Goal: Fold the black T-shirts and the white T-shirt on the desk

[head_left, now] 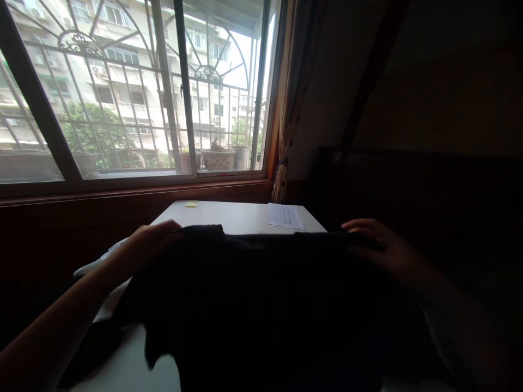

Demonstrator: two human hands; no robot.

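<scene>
A black garment (261, 294) is stretched out between my two hands above the white table, its top edge nearly level. My left hand (153, 237) is closed on the upper left corner of the garment. At the upper right corner, my right hand (373, 239) grips the cloth, thumb and fingers pinching it. The lower part hangs down toward me, with a loose flap at the lower left. Its folds and exact cut are lost in the dark.
The white table (241, 215) carries a printed sheet (285, 216) at its far right and a yellow sticky note (191, 204) at its far left. Pale cloth (104, 257) lies by the left edge. Beyond stand a barred window (134, 98) and a curtain (288, 98).
</scene>
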